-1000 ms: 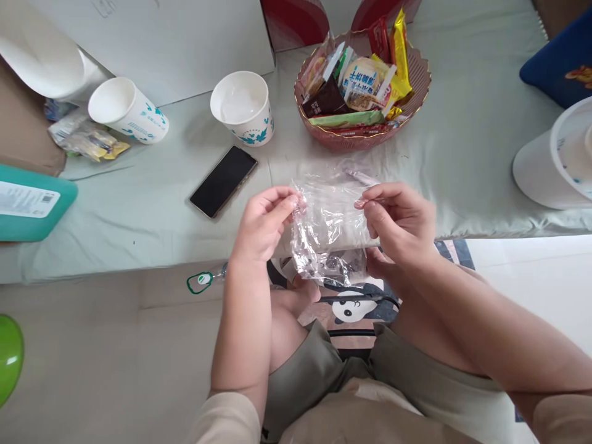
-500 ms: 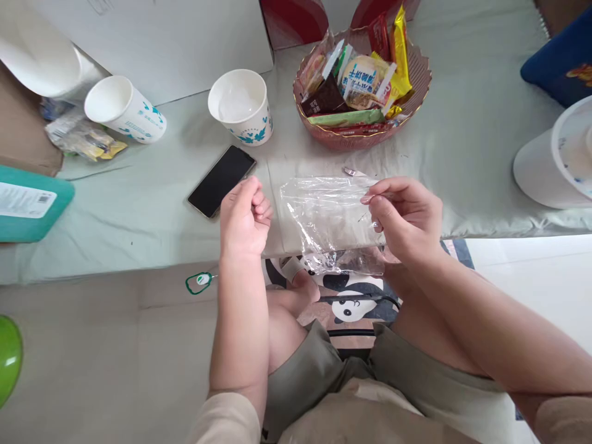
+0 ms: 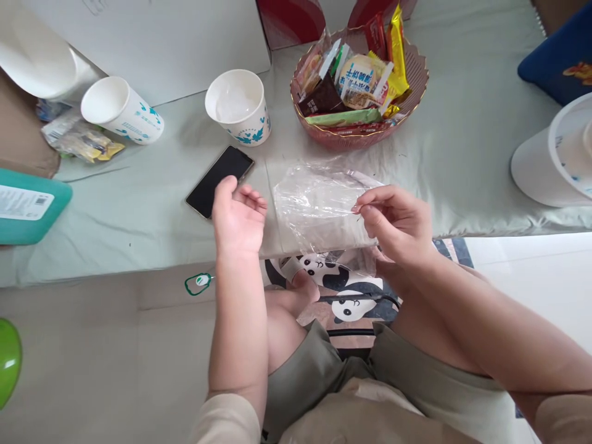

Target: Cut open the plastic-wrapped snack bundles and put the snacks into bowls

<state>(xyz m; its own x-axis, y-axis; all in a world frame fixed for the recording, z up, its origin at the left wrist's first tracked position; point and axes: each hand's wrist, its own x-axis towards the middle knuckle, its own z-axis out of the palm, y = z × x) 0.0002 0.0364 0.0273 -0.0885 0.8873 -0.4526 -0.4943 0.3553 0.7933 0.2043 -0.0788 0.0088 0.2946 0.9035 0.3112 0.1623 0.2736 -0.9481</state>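
A clear plastic bag point(image 3: 319, 206) hangs over the front edge of the cloth-covered table point(image 3: 467, 148), its lower end below the edge. My right hand point(image 3: 398, 222) pinches the bag's right side between thumb and forefinger. To the left of the bag, my left hand point(image 3: 238, 219) is raised palm up, fingers loosely curled and thumb apart, with nothing in it. Just behind that hand lies a black smartphone point(image 3: 219, 179). A slim object point(image 3: 363, 177), partly seen through the plastic, rests behind the bag; I cannot make out its kind.
Behind the phone stands a paper cup point(image 3: 240, 114), with another paper cup point(image 3: 123, 111) tipped at the left. A pink glass bowl point(image 3: 333, 139) holds wrapped snacks. At the right edge is a white bucket point(image 3: 536, 166); a teal container point(image 3: 37, 206) is at the left.
My left hand has opened from a closed fist, its thumb moving away from the fingers. My right hand, still pinching the bag, has shifted slightly left and down, and the bag has billowed.
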